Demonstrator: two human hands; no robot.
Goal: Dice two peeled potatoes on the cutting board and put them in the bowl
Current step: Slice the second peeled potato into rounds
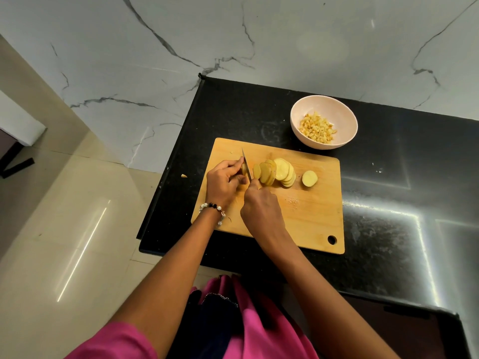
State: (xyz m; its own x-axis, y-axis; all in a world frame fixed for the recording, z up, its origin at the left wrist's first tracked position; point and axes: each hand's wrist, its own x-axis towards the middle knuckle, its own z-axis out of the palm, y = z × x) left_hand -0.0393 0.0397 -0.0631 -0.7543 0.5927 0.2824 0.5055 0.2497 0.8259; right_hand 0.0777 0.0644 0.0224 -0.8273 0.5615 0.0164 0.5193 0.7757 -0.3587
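A wooden cutting board (311, 211) lies on the black counter. My left hand (224, 181) grips the small remaining end of a peeled potato (244, 169) on the board's left part. My right hand (260, 206) holds a knife (246, 164) by its handle, with the blade standing against that potato end. To the right of the blade, a row of round potato slices (276, 172) leans together, and one slice (309, 178) lies apart further right. A pale bowl (334, 110) behind the board holds diced potato (316, 127).
The black counter (388, 177) ends just left of the board, with a tiled floor (64, 216) below. A small potato scrap (184, 175) lies near the counter's left edge. A marble wall (233, 47) rises behind the bowl.
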